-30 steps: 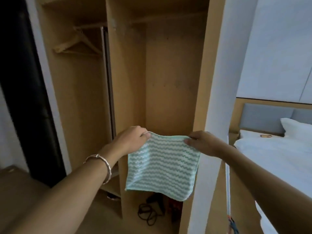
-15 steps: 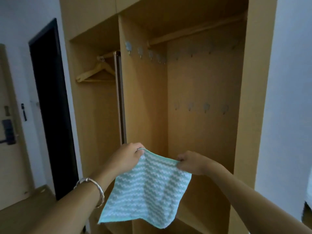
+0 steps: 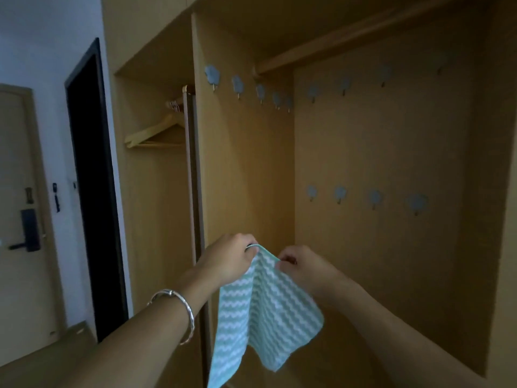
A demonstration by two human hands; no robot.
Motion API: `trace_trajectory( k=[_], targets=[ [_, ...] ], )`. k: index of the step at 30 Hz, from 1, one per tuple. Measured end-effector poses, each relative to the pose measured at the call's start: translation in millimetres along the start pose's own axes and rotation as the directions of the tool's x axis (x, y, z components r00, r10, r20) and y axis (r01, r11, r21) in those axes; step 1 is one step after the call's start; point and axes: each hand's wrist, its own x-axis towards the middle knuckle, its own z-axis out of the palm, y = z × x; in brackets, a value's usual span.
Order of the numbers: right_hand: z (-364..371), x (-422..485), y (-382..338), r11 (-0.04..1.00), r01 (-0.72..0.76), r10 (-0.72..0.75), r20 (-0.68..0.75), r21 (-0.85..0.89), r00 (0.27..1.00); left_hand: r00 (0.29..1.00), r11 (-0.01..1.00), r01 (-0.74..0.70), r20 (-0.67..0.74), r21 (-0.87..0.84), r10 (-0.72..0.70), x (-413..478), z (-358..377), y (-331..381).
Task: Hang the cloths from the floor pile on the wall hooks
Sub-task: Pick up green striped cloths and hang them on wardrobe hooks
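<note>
A green cloth with white wavy stripes (image 3: 263,312) hangs in front of me inside an open wooden alcove. My left hand (image 3: 228,260) grips its upper left corner. My right hand (image 3: 300,266) pinches the top edge close beside it, so the cloth folds down the middle. Several grey wall hooks run along the left panel, the nearest (image 3: 212,75) high above my hands. A lower row of hooks (image 3: 340,194) sits on the back panel, above and right of my right hand. All the hooks are bare. The floor pile is out of view.
A wooden rail (image 3: 335,37) crosses the top of the alcove. Left of the divider panel, a wooden hanger (image 3: 156,133) hangs in a narrower bay. Further left are a dark doorway (image 3: 92,191) and a door with an electronic lock (image 3: 29,229).
My view has tilted up from the alcove floor to the hooks. My hands have come closer together along the cloth's top edge, so the cloth now folds instead of hanging flat.
</note>
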Motion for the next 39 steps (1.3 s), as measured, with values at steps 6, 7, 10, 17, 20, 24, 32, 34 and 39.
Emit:
trace_trajectory(
  k=[6, 7, 10, 17, 20, 24, 32, 34, 39],
  targets=[
    [-40, 92, -21, 0.994, 0.086, -0.099, -0.219, -0.069, 0.971, 0.991, 0.973, -0.077, -0.088, 0.217, 0.098, 87, -59, -19],
    [-48, 109, -28, 0.993, 0.117, -0.118, -0.248, -0.017, 0.962, 0.987, 0.967, -0.096, -0.104, 0.237, 0.123, 104, -74, -23],
    [-73, 160, -48, 0.969, 0.215, -0.161, -0.347, 0.123, 0.924, 0.962, 0.942, -0.132, -0.188, 0.307, 0.197, 148, -118, -30],
    [-104, 238, -93, 0.906, 0.407, -0.305, -0.489, 0.115, 0.817, 0.867, 0.901, -0.046, -0.43, 0.431, 0.25, 213, -172, -35],
    [-105, 269, -101, 0.886, 0.462, -0.38, -0.509, 0.039, 0.772, 0.843, 0.87, 0.025, -0.478, 0.493, 0.247, 231, -175, -41],
    [-110, 314, -109, 0.861, 0.479, -0.499, -0.462, -0.17, 0.733, 0.822, 0.818, 0.128, -0.521, 0.561, 0.229, 256, -186, -51],
    [-123, 376, -122, 0.802, 0.56, -0.583, -0.48, -0.209, 0.656, 0.689, 0.761, 0.266, -0.668, 0.592, 0.28, 305, -208, -64],
    [-127, 385, -123, 0.792, 0.581, -0.575, -0.549, -0.187, 0.607, 0.649, 0.749, 0.253, -0.682, 0.612, 0.338, 313, -212, -63],
    [-134, 398, -128, 0.782, 0.613, -0.543, -0.608, -0.115, 0.579, 0.593, 0.749, 0.248, -0.708, 0.614, 0.384, 318, -226, -62]
  ],
)
